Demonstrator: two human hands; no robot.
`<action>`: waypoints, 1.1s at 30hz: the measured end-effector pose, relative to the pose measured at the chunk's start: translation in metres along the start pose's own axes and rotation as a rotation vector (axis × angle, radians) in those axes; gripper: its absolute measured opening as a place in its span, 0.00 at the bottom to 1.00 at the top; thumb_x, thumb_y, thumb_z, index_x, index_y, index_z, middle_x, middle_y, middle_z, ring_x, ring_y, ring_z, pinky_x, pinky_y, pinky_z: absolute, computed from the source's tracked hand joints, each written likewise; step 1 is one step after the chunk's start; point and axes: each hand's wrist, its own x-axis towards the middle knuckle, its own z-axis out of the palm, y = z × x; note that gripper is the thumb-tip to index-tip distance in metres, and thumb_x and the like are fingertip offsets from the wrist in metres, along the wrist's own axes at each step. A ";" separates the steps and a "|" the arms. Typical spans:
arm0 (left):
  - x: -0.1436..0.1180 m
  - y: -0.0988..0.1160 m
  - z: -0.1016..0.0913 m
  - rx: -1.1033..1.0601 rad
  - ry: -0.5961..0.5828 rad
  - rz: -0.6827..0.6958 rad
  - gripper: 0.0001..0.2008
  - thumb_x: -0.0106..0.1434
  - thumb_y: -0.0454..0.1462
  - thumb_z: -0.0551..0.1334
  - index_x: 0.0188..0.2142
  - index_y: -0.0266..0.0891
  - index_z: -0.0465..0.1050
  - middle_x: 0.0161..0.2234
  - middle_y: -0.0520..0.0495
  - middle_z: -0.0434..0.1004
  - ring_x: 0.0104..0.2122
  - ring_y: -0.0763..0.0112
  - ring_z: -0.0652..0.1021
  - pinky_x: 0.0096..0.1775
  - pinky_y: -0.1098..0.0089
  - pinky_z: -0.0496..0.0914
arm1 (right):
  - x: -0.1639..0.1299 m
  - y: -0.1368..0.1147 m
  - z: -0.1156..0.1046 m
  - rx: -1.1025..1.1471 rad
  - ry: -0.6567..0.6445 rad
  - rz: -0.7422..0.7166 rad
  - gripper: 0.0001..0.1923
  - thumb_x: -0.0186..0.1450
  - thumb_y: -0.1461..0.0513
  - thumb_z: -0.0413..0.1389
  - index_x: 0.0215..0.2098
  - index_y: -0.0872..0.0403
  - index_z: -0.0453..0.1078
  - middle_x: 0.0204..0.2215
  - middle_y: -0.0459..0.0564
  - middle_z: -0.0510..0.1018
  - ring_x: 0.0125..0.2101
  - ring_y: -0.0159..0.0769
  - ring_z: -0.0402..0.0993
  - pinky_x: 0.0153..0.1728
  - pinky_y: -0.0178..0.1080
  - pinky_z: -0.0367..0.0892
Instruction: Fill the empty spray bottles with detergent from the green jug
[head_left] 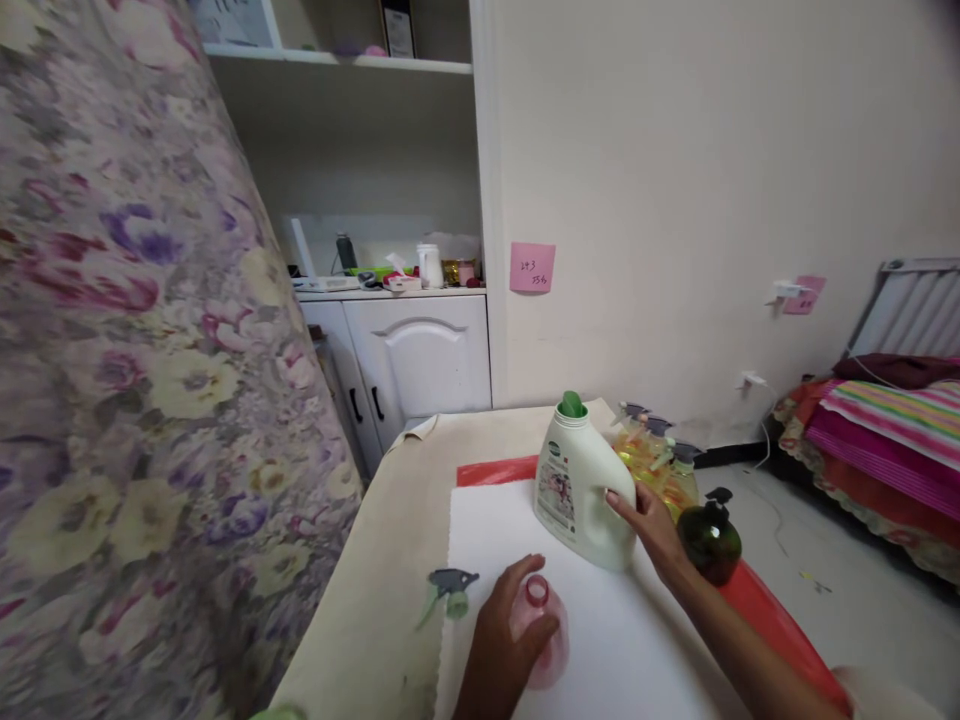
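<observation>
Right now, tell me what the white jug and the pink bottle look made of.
White jug: looks like opaque matte plastic, with a moulded handle and a green screw cap. Pink bottle: probably translucent glossy plastic, since light passes through its tinted wall; glass can't be ruled out.

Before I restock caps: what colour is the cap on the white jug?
Green, on the white jug; the head view shows it.

bottles (664,465) crowd right, white sheet (487,530) seemingly open
</observation>
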 end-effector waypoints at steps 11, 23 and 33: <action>0.005 0.009 -0.003 -0.022 -0.037 -0.007 0.14 0.62 0.44 0.58 0.43 0.44 0.76 0.47 0.43 0.79 0.52 0.57 0.74 0.54 0.63 0.66 | 0.028 -0.013 0.020 -0.107 -0.069 0.012 0.19 0.49 0.48 0.64 0.22 0.53 0.68 0.12 0.41 0.69 0.16 0.31 0.63 0.20 0.34 0.58; 0.006 0.007 -0.001 -0.071 -0.037 0.001 0.13 0.58 0.37 0.60 0.43 0.42 0.75 0.44 0.46 0.81 0.46 0.61 0.77 0.49 0.67 0.68 | 0.008 -0.085 -0.017 -0.202 -0.158 -0.038 0.24 0.56 0.46 0.60 0.16 0.51 0.58 0.13 0.40 0.63 0.17 0.30 0.58 0.23 0.35 0.55; -0.002 0.022 -0.004 -0.123 -0.005 -0.019 0.12 0.56 0.37 0.60 0.40 0.41 0.76 0.40 0.47 0.81 0.43 0.61 0.78 0.46 0.68 0.69 | -0.043 -0.138 -0.089 -0.397 -0.354 0.009 0.17 0.56 0.49 0.61 0.23 0.53 0.67 0.14 0.40 0.65 0.17 0.28 0.58 0.19 0.33 0.50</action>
